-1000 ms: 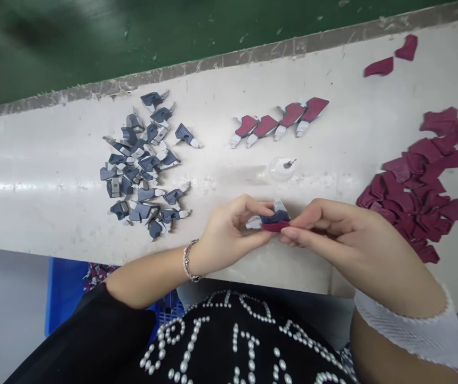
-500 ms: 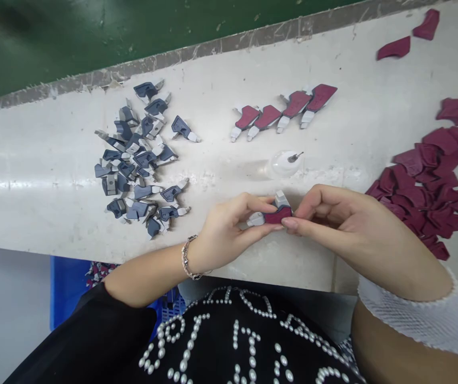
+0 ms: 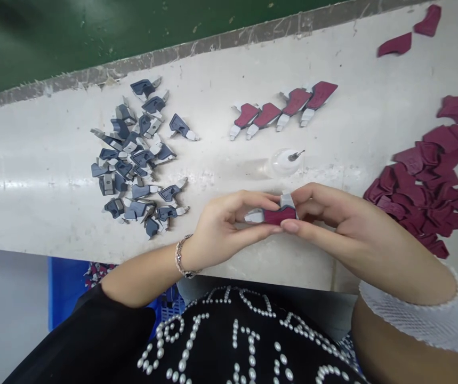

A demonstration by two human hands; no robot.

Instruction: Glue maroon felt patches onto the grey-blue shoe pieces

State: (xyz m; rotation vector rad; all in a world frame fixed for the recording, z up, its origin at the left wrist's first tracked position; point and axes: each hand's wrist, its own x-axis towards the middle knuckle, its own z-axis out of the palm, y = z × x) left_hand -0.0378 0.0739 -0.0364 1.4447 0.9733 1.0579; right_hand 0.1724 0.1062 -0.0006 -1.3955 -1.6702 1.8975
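Between my two hands, low over the front of the table, is a small grey plastic part with a maroon cover piece (image 3: 279, 216) on its face. My left hand (image 3: 229, 226) pinches its left side between thumb and fingers. At the other end, my right hand (image 3: 328, 218) grips it, with the thumb on the maroon piece's lower right corner and the fingers behind. One light grey end points left and another points up. Just beyond the hands stands a clear bottle with a thin metal tip (image 3: 287, 161).
A pile of blue-and-grey parts (image 3: 133, 160) lies on the left of the white table (image 3: 213, 160). Several maroon-faced parts (image 3: 268, 114) form a row at the back. Loose maroon pieces (image 3: 424, 186) are heaped on the right. A blue bin (image 3: 66, 290) sits below the front edge.
My right hand has moved slightly left, closing further around the part's right end. The part has turned a little and now lies more level. The left hand keeps its pinch.
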